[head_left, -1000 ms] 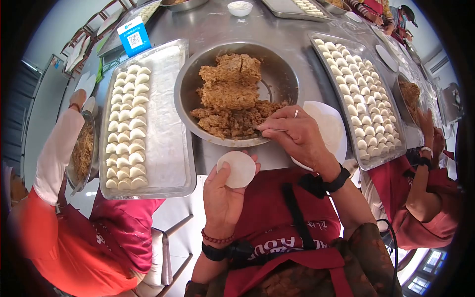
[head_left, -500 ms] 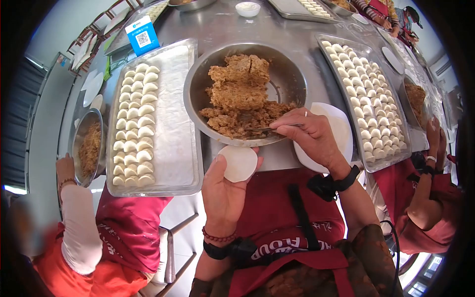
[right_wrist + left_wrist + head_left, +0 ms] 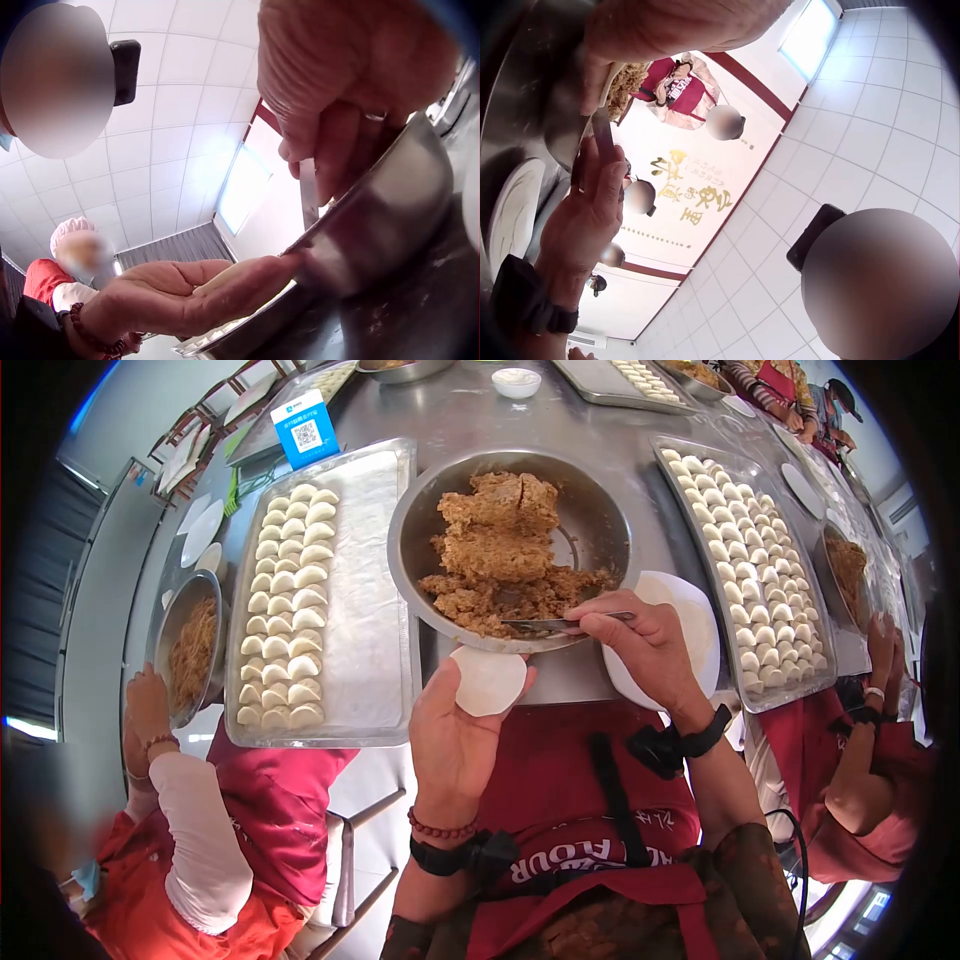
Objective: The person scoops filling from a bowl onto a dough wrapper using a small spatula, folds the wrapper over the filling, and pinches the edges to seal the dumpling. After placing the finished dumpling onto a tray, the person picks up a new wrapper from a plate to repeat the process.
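Observation:
My left hand (image 3: 455, 745), palm up, holds a round white dumpling wrapper (image 3: 490, 682) between thumb and fingers, right at the near rim of a large steel bowl (image 3: 600, 500). Brown minced filling (image 3: 500, 550) is heaped in the bowl's left and near part. My right hand (image 3: 645, 645) pinches a thin flat metal spatula (image 3: 540, 624) whose far end lies at the near edge of the filling. In the right wrist view the flat spatula (image 3: 308, 195) comes down from the fingers at the bowl's rim, above the left fingertips.
Left of the bowl stands a tray (image 3: 370, 560) with rows of folded dumplings (image 3: 290, 600); another full tray (image 3: 700, 550) is on the right. A white plate (image 3: 690, 595) sits beside my right hand. People work on both sides, with filling bowls (image 3: 165, 610) near them.
The left hand has come up with the wrapper to the bowl's rim, its thumb now at the wrapper's edge. The spatula shows more fully along the filling. The neighbour's arm on the left has lowered.

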Tool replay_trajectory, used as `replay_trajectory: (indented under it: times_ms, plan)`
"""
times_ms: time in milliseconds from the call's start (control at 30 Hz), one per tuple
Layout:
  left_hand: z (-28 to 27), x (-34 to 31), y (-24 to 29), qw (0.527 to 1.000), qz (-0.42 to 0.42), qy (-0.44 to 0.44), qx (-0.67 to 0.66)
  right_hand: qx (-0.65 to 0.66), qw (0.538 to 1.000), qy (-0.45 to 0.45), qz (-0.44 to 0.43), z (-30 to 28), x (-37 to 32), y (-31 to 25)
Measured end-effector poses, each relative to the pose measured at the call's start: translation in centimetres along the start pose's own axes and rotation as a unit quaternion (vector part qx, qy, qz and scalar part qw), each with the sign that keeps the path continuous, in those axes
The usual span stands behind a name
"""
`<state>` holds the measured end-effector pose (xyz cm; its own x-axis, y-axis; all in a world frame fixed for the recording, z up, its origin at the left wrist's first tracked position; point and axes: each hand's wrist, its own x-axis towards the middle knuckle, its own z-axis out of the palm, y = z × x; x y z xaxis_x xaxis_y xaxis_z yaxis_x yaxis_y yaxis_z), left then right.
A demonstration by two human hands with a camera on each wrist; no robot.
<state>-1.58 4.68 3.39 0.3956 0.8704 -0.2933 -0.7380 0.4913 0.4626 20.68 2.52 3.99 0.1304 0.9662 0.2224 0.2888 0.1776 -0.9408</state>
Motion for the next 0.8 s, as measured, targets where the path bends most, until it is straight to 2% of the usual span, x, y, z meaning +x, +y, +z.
replay_trajectory:
  times_ms: [67, 167, 267, 467, 600, 667, 800]
  plan:
    - [0.3, 0.0, 0.0, 1.000, 0.002, 0.007, 0.004, 0.006, 1.000, 0.006, 0.004, -0.1, -0.3, 0.0]
    - [0.5, 0.1, 0.1, 1.000, 0.001, 0.005, 0.012, 0.098, 0.994, 0.015, 0.048, -0.1, -0.8, 0.3]
    - [0.4, 0.3, 0.4, 1.000, -0.004, -0.006, 0.027, 0.100, 0.992, 0.022, 0.075, -0.3, -1.1, -0.1]
    - [0.5, 0.4, 0.8, 1.000, -0.013, -0.016, 0.011, 0.055, 0.997, 0.033, 0.051, -0.1, -2.4, -0.4]
    - [0.5, 0.5, 1.1, 1.000, -0.021, -0.021, 0.001, -0.087, 0.987, 0.030, -0.130, 0.3, -3.3, -2.0]
    - [0.6, 0.5, 1.1, 1.000, -0.020, -0.024, 0.001, -0.174, 0.963, 0.010, -0.205, 0.3, -3.8, -2.6]
    - [0.5, 0.6, 1.1, 0.999, -0.022, -0.033, 0.023, -0.260, 0.915, -0.026, -0.307, 1.0, -4.9, -3.2]
